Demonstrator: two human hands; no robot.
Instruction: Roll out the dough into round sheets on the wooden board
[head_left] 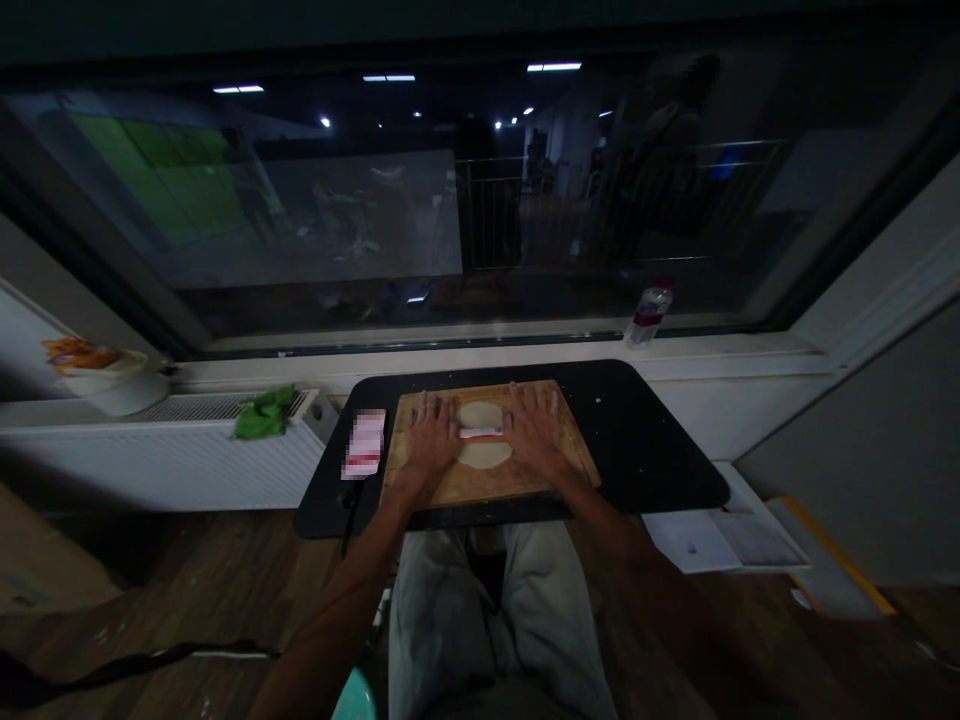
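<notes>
Left hand (433,437) and right hand (534,428) lie flat, fingers stretched, over the ends of a pale rod (481,433). It's across the dough (484,456) on the board (469,487) (bottle (649,317) beyond its far right corner, btw).

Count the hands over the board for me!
2. The left hand is at the left end of the stick, and the right hand is at its right end, with dough showing between them. I see no others there.

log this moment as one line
left hand: on rod; right hand: on rod; dough: flat, under rod; wooden board: on black table
</notes>
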